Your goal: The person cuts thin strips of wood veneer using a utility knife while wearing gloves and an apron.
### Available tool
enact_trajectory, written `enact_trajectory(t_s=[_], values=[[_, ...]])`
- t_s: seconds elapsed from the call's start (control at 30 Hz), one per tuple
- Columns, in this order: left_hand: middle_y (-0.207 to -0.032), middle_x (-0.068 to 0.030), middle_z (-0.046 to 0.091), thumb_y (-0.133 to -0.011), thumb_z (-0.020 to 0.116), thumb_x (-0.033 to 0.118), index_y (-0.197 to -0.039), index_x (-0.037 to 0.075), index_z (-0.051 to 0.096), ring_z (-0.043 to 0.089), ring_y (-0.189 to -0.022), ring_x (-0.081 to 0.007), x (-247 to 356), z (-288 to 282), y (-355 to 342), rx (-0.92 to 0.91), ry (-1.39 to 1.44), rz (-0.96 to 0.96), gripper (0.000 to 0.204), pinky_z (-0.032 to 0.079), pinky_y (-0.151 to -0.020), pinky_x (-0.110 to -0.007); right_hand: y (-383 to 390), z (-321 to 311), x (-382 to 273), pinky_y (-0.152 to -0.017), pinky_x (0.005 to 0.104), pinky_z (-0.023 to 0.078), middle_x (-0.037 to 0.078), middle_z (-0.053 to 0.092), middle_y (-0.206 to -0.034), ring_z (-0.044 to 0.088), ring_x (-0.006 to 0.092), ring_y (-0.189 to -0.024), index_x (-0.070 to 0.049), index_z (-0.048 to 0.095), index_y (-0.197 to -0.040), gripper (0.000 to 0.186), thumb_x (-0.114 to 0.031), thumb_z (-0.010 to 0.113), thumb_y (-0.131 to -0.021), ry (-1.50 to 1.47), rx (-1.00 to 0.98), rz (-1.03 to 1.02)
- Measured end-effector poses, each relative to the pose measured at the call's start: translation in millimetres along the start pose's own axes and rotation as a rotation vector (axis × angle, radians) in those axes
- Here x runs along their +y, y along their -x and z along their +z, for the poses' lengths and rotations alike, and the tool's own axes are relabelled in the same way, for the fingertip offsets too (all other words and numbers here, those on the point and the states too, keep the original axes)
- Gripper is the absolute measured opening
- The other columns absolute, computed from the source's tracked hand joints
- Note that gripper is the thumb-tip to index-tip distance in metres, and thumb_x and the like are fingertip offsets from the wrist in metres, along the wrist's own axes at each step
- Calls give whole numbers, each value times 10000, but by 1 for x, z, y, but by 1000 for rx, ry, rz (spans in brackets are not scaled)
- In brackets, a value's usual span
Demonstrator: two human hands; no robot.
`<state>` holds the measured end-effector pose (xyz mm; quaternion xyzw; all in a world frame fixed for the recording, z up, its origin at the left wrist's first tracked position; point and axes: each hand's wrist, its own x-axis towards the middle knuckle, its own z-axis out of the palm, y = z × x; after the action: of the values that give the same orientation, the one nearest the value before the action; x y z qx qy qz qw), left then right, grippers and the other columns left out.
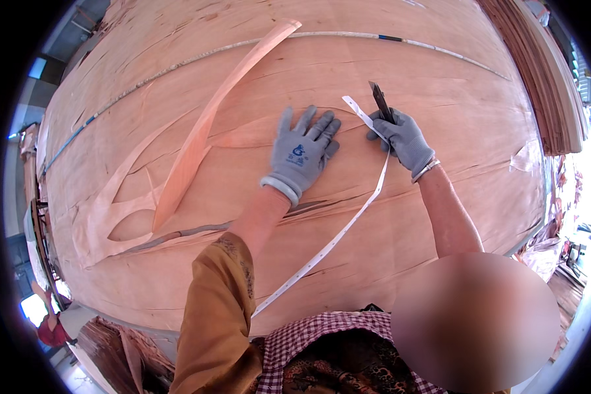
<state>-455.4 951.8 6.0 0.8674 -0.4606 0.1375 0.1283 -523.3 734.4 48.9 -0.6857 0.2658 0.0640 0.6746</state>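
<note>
A broad sheet of reddish-brown wood veneer [407, 217] with several splits spreads out in front of me. My left hand [302, 154], in a grey glove, lies flat on it with the fingers stretched out. To its right, my gloved right hand [407, 141] is closed around a dark knife [380, 102], its slanted tip pointing away from me. The same hand also holds a white perforated tape [335, 244]. The tape's short end sticks out past the fingers, while its long part runs down toward my apron. A curled veneer strip [197, 141] rises from the sheet left of my left hand.
Across the far part of the sheet lies a long thin rod [223, 47] with blue bands. Veneer is stacked at the far right [538, 72], with another stack [121, 354] at the lower left. A person in red [52, 328] is at the left edge.
</note>
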Motion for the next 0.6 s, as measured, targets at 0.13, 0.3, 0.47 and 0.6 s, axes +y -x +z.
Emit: enact_trajectory(t_s=[0.13, 0.3, 0.47, 0.6], values=[[-1279, -16, 578, -897, 546, 311, -1189, 161, 632, 464, -1249, -232, -1, -3, -6, 33, 62, 39, 340, 271, -1086, -479, -5, -1, -1, -455, 210, 369, 42, 640, -728, 482, 61, -506, -48, 589, -983, 136, -167, 583, -916, 31, -15, 50], [-1211, -71, 595, -841, 610, 235, -1123, 93, 642, 494, -1190, -253, -9, 2, -12, 83, 191, 127, 317, 349, -1048, -427, 3, -2, -17, -459, 209, 373, 38, 641, -731, 481, 58, -504, -49, 592, -1007, 144, -158, 580, -914, -63, -51, -14], [-1220, -89, 582, -830, 622, 208, -1126, 70, 629, 499, -1179, -271, -12, 8, -11, 98, 226, 163, 327, 369, -1040, -422, -8, 4, -16, -469, 213, 381, 42, 641, -731, 495, 64, -515, -37, 598, -1023, 154, -135, 566, -908, 143, -40, 28], [-1252, -104, 558, -830, 620, 204, -1092, 58, 629, 483, -1205, -283, -9, 5, -11, 82, 218, 168, 300, 360, -1050, -426, -9, -1, -6, -479, 226, 396, 44, 636, -704, 500, 82, -518, -33, 615, -975, 127, -115, 587, -882, 117, -17, 70]])
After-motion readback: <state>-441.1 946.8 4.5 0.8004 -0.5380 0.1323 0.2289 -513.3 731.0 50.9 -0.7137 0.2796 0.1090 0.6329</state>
